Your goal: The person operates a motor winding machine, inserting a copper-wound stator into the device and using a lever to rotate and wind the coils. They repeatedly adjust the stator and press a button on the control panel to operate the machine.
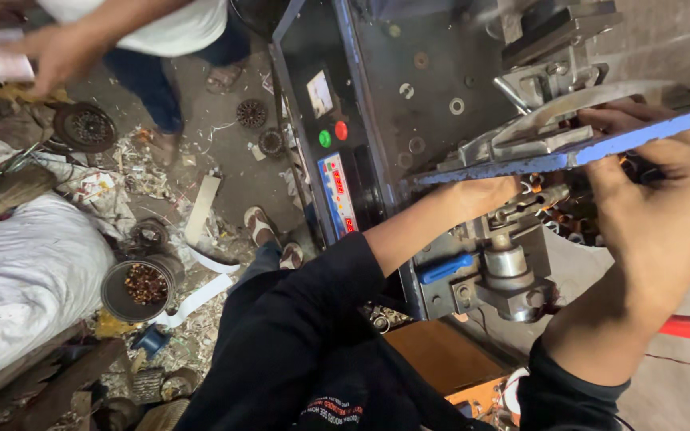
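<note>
Littered floor — round tin of brown bits (144,286), white sack (21,279).
</note>
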Demonstrator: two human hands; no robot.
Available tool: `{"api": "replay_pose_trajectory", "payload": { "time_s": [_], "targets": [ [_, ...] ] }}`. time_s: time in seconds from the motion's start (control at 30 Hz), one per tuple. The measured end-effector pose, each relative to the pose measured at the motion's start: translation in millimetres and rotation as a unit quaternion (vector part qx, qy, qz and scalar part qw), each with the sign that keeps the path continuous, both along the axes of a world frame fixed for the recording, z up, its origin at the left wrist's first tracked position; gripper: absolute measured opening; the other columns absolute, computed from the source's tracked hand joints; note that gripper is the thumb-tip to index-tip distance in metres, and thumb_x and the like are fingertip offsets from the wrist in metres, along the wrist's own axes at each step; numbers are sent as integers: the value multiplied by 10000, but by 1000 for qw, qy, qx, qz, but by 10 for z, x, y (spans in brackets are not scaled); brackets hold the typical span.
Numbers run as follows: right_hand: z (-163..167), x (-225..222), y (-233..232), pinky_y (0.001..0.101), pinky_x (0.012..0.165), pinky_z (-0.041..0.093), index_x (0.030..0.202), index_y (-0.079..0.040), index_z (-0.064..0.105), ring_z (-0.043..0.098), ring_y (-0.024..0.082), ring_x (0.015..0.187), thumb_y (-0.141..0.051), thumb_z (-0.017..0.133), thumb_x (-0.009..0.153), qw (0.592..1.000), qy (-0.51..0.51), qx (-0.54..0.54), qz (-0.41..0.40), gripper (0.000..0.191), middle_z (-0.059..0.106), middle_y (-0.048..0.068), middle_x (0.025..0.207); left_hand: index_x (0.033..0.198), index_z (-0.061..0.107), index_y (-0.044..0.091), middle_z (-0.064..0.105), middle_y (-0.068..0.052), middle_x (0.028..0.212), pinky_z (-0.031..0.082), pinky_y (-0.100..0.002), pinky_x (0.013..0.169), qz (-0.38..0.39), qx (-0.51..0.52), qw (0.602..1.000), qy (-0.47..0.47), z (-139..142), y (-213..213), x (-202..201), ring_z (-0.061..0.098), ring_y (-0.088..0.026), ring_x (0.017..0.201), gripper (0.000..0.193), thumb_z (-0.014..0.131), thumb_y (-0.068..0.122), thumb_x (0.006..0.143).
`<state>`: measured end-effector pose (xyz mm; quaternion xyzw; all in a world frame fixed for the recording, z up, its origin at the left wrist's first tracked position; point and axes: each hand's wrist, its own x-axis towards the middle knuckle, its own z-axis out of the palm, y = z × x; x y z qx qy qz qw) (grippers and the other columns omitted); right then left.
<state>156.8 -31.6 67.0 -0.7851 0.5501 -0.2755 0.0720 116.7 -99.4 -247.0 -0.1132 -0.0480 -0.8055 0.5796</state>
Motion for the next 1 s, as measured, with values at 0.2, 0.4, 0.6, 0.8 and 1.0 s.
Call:
{"api": "replay_pose_trajectory", "payload": {
  "time_s": [0.2,0.4,0.6,0.8,1.0],
  "targets": [
    [8,18,4,347,1070,523,1189,-22,754,692,242,1188,43,731,899,1000,16,-11,4,297,728,139,1203,1288,648,63,695,-70,1303,473,-403,1088,-39,53,996,55,38,81,60,615,-223,1221,401,752,322,1000],
    [14,34,4,340,1047,524,1176,-29,748,691,235,1157,43,732,868,1000,0,5,-6,317,725,139,1218,1296,638,30,698,-99,1258,513,-428,1066,-34,10,999,12,146,26,122,638,-242,1190,375,736,296,1051],
    [81,112,-3,336,1012,529,1206,-40,746,691,227,1123,37,735,894,1000,-12,12,-12,321,720,147,1197,1365,630,70,702,-62,1293,503,-390,1086,-4,-30,999,45,134,57,120,645,-206,1215,472,740,267,951],
    [84,163,6,326,961,540,1173,-47,756,704,224,1096,45,730,879,999,-14,2,-38,309,726,149,1160,1324,631,57,701,-81,1290,502,-433,1063,-69,34,995,63,257,86,251,648,-231,1195,390,716,283,1018],
    [83,140,-1,333,977,543,1181,-43,760,712,228,1097,57,726,884,999,16,-7,-30,315,736,148,1174,1317,610,28,680,-90,1271,484,-419,1112,-28,21,999,0,245,43,203,621,-237,1236,351,720,256,1073]
  ]
}}
